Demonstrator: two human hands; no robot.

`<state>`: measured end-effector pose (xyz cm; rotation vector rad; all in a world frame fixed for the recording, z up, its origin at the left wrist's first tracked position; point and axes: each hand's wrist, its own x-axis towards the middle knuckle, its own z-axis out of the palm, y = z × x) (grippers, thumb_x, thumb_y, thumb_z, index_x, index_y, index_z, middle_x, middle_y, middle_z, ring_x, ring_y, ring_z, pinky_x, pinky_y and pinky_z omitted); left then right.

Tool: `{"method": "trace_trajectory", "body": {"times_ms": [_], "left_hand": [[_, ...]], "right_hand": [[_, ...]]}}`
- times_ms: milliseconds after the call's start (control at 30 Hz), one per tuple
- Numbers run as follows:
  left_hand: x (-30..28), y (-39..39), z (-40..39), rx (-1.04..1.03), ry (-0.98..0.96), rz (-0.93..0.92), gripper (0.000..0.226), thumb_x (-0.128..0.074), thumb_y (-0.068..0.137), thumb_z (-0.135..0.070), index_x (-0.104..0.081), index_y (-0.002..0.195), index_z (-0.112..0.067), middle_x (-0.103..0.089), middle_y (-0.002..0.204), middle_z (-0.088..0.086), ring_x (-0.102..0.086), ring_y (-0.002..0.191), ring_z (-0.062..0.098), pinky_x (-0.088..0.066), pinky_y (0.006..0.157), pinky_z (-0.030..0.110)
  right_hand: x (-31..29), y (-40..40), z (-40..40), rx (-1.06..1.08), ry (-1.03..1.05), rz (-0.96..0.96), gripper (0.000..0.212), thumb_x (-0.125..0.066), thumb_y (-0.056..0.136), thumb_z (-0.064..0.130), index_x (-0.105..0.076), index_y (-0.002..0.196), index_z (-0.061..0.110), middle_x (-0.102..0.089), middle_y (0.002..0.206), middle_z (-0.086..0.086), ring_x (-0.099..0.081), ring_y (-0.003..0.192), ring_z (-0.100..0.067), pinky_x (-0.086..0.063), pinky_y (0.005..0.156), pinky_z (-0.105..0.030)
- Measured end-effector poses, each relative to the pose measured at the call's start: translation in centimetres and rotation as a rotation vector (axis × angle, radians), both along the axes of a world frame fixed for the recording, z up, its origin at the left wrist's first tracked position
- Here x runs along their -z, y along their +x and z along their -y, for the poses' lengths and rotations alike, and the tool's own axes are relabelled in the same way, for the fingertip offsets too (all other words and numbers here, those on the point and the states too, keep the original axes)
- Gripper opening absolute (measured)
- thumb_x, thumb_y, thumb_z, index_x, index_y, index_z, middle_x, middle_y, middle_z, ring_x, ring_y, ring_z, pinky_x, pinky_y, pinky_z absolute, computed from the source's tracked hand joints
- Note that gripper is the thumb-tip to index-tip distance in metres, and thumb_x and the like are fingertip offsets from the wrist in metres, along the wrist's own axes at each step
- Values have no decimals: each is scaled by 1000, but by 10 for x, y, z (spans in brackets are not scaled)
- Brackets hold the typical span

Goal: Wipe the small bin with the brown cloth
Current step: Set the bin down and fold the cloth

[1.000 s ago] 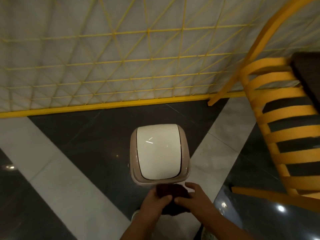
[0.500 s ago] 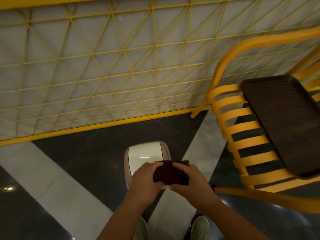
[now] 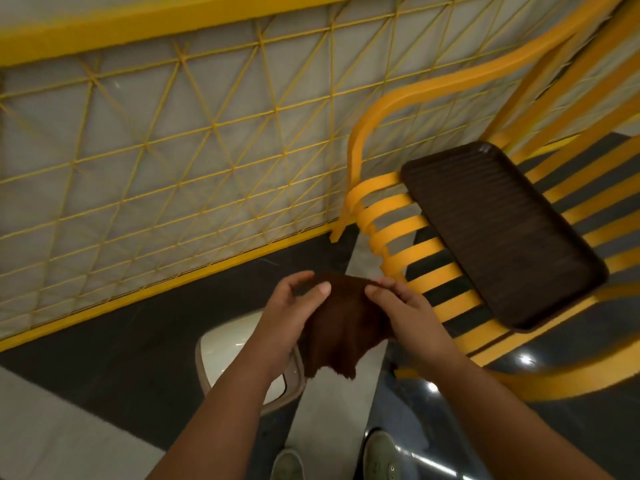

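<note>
The small beige plastic bin with a white swing lid (image 3: 228, 348) stands on the dark tiled floor (image 3: 138, 358), partly hidden beneath the left forearm. Above it, both hands pinch the soft brown cloth (image 3: 341, 327) at its top edge, left hand (image 3: 291, 313) and right hand (image 3: 401, 310), its lower part hanging loose. Nearby, a dark brown ribbed tray (image 3: 502, 237) rests on a yellow slatted chair (image 3: 433, 268).

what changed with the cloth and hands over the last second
Both hands, left hand and right hand, lifted the brown cloth up off the small bin and spread it open; its lower edge now hangs free. Each hand kept its pinch on the cloth. The bin stayed on the floor.
</note>
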<state>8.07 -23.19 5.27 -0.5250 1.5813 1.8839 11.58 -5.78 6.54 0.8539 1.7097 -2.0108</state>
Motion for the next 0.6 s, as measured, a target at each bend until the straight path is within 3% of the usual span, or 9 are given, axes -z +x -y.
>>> {"method": "trace_trajectory", "body": {"times_ms": [100, 167, 267, 367, 467, 533, 600], "left_hand": [[0, -12, -19, 49, 74, 79, 83, -81, 66, -15, -37, 132, -38, -60, 118, 8, -67, 102, 27, -58, 80, 41], [0, -21, -34, 125, 62, 79, 84, -77, 74, -1, -33, 133, -42, -56, 119, 8, -67, 103, 29, -59, 82, 44], [3, -38, -66, 236, -18, 53, 74, -73, 77, 7, -42, 130, -34, -55, 116, 6, -69, 98, 26, -61, 73, 36], [8, -56, -107, 357, -63, -8, 56, -68, 80, 9, -58, 123, -26, -56, 123, 10, -65, 101, 25, -59, 63, 25], [12, -70, -145, 479, -117, -152, 50, -62, 85, 8, -61, 125, -23, -57, 123, 7, -62, 103, 19, -60, 69, 25], [16, -78, -166, 534, -141, -239, 51, -58, 87, 6, -60, 127, -26, -57, 123, 5, -62, 105, 18, -59, 82, 31], [20, -84, -183, 602, -161, -298, 55, -57, 85, 0, -58, 129, -33, -59, 123, 3, -63, 105, 16, -56, 90, 34]], "right_hand": [[6, -4, -22, 130, -118, 111, 35, -62, 87, 40, -58, 116, 21, -66, 111, -6, -66, 101, -27, -59, 76, -43], [9, -5, -44, 164, -176, 121, 47, -69, 82, 31, -53, 125, 17, -68, 110, -11, -70, 96, -28, -59, 72, -42], [6, -7, -77, 145, -22, 82, 34, -62, 89, 9, -55, 123, 13, -74, 95, -10, -73, 83, -22, -58, 60, -29], [5, -10, -108, 173, 101, 29, 24, -53, 94, 3, -64, 114, 11, -74, 90, -4, -73, 79, -15, -56, 60, -24], [9, -12, -129, 221, 90, -2, 21, -56, 94, 19, -66, 112, 15, -74, 99, -6, -71, 91, -17, -57, 72, -29], [16, -14, -141, 284, 79, -8, 33, -61, 89, 39, -65, 114, 17, -73, 103, -5, -69, 98, -20, -56, 82, -37], [24, -19, -153, 408, 151, 11, 40, -68, 82, 45, -64, 111, 18, -73, 101, -4, -70, 93, -20, -58, 80, -40]]}}
